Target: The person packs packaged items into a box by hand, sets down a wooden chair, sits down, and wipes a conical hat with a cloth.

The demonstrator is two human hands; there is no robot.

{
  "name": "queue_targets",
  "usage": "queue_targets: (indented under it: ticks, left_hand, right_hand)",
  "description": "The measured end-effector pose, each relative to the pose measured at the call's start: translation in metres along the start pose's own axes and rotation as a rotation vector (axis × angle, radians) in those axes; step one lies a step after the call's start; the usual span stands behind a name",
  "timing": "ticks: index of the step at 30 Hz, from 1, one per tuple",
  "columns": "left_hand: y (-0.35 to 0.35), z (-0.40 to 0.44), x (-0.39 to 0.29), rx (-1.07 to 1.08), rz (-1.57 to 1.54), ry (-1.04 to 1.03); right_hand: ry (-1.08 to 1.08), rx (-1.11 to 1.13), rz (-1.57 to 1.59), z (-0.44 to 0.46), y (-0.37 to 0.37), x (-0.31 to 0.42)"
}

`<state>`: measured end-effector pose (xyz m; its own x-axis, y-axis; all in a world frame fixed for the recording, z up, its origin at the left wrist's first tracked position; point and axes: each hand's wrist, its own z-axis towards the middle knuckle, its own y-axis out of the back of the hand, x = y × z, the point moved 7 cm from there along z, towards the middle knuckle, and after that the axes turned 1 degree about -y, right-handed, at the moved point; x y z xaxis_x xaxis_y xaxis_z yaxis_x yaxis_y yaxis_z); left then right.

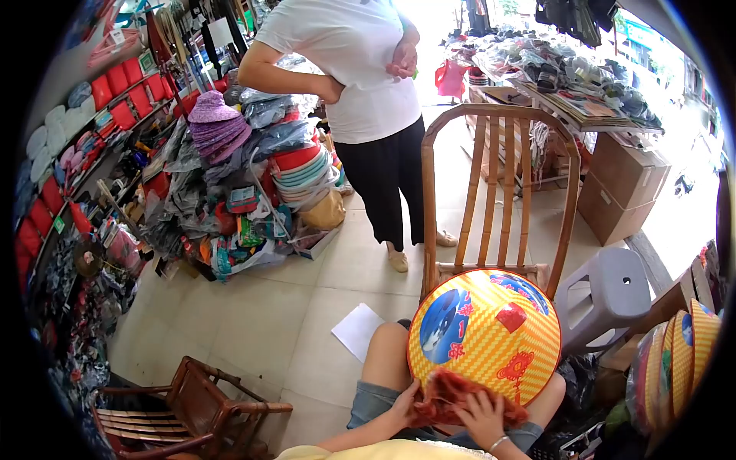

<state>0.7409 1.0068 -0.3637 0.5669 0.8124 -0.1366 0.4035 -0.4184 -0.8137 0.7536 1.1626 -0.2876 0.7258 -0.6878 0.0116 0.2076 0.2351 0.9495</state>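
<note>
A yellow-and-white conical hat with blue picture patches and red print rests over my knees, its far side against the bamboo chair. A crumpled, reddish, semi-sheer piece, cloth or thin plastic, lies across my lap at the hat's near rim. My left hand grips its left end, with the fingertips partly hidden. My right hand lies flat on its right part, fingers spread. A bracelet circles my right wrist.
A person in a white shirt stands ahead. To the right are a grey stool, stacked conical hats and a cardboard box. A small bamboo chair stands at lower left. White paper lies on the floor. Goods are piled behind.
</note>
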Motion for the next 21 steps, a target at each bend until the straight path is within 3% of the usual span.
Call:
queue_targets:
  ticks: [1,3,10,13,17,20,21]
  left_hand:
    - [0.0,-0.001,-0.002,-0.001,0.002,-0.005]
    - [-0.002,-0.004,-0.023,-0.1,0.188,-0.207]
    - [-0.042,-0.026,-0.045,-0.071,0.265,-0.214]
    - [-0.062,-0.035,-0.035,-0.105,0.216,-0.293]
    - [-0.091,-0.047,-0.003,0.038,0.315,-0.45]
    - [-0.095,-0.05,0.044,0.025,0.3,-0.062]
    - [-0.097,-0.051,0.043,0.022,0.299,-0.055]
  right_hand:
    - [-0.038,-0.055,-0.035,-0.016,-0.005,-0.013]
    - [-0.156,-0.147,0.021,-0.039,0.003,-0.046]
    - [-0.372,-0.346,0.01,-0.041,0.075,-0.12]
    - [-0.412,-0.388,0.001,-0.034,0.092,-0.116]
    - [-0.335,-0.444,-0.033,-0.01,0.124,-0.074]
    - [-0.302,-0.422,0.031,0.005,0.138,-0.044]
    - [-0.307,-0.417,0.03,0.006,0.139,-0.047]
